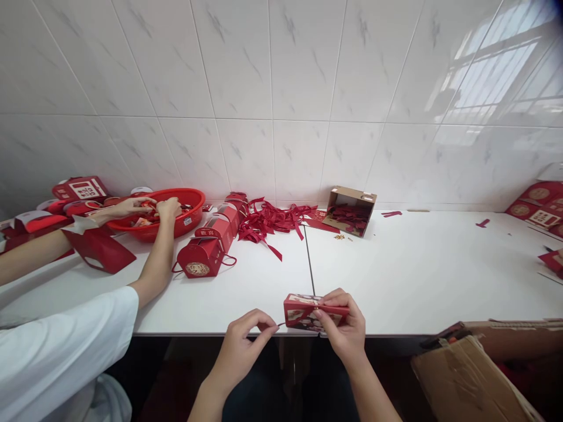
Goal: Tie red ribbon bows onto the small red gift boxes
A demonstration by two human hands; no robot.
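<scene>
At the table's front edge, my right hand [343, 322] is closed round a small red gift box [297, 302] with a printed picture on its sides. A dark red ribbon [303, 316] runs across the box. To the left of it, my left hand [248, 340] pinches the thin end of the ribbon between thumb and forefinger, pulled out sideways from the box. The far side of the box is hidden, and my right fingers cover its right end.
A row of red gift boxes [200, 255] stands left of a heap of red ribbons [277, 220]. Behind are a small carton [372, 208] and gold bits [339, 237]. A co-worker's hands reach into a red basin [200, 205]. A cardboard box [461, 375] stands front right.
</scene>
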